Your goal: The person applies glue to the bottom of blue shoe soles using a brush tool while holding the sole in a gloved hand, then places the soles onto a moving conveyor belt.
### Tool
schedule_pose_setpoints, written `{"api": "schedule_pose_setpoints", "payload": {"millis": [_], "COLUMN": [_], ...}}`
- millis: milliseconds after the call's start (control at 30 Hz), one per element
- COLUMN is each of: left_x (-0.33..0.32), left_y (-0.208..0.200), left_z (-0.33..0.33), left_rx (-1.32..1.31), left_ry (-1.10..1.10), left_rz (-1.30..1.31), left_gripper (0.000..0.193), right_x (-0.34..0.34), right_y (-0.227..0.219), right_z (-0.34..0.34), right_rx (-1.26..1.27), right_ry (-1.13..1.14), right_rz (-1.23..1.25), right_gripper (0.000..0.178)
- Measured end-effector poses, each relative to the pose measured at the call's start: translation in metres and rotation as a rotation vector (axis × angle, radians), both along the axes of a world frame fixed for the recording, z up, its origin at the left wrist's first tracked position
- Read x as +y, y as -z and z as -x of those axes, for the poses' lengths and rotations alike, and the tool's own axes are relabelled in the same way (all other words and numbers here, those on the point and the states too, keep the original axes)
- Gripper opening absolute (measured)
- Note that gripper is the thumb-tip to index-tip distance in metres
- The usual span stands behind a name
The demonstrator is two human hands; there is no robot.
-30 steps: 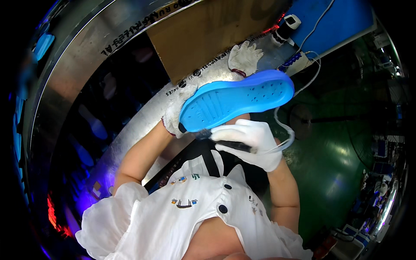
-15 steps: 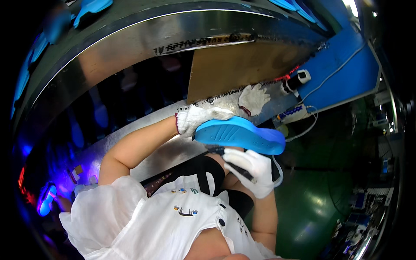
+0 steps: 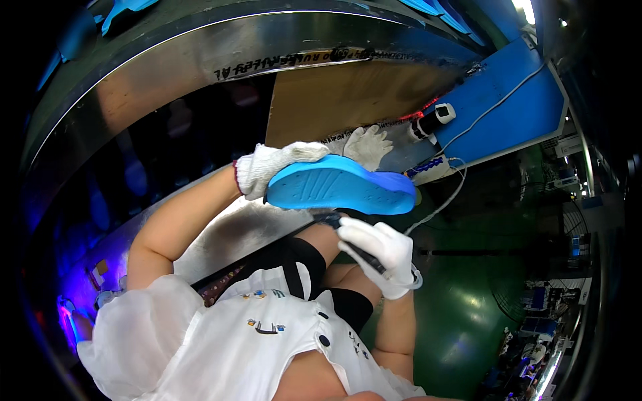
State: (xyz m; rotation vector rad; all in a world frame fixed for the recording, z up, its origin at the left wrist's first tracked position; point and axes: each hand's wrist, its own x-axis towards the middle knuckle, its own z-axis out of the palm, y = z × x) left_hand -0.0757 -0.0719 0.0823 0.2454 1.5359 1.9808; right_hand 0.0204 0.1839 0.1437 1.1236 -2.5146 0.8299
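My left hand [image 3: 281, 166], in a white knitted glove, grips a bright blue shoe sole [image 3: 340, 187] by its left end and far edge. The sole is held up in front of me, its grooved face toward me. Below it, my right hand [image 3: 380, 257], also gloved in white, is closed around a slim black-handled brush [image 3: 329, 218]. The brush's head points left, just under the sole's near edge. Motion blurs the brush tip, so I cannot tell whether it touches the sole.
A loose white glove [image 3: 368, 147] lies on the metal ledge [image 3: 242, 227] beside a brown cardboard sheet [image 3: 334, 100]. To the right are a black-and-white cylindrical device [image 3: 433, 121], a blue panel [image 3: 511, 100] and a cable. Another person's hand [image 3: 81, 327] shows at lower left.
The whole view has shifted, so most things sit farther left and higher. Both hands keep their holds on the sole and the brush, with the sole raised slightly.
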Motion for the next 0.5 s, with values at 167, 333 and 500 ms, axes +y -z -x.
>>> {"api": "schedule_pose_setpoints", "payload": {"millis": [167, 333, 500], "left_x": [-0.005, -0.01, -0.017], "left_y": [-0.024, -0.019, -0.009], "left_z": [-0.001, 0.0, 0.001], "left_rx": [-0.235, -0.114, -0.092], "left_ry": [0.083, -0.004, -0.109], "left_rz": [-0.047, -0.101, 0.099], "left_gripper": [0.06, 0.05, 0.08], "right_x": [0.015, 0.02, 0.022], "right_y": [0.004, -0.003, -0.008], "right_z": [0.012, 0.007, 0.003], "right_rx": [-0.006, 0.09, 0.007], "right_ry": [0.063, 0.116, 0.046], "right_rz": [0.125, 0.149, 0.091], "right_gripper": [0.027, 0.03, 0.029]}}
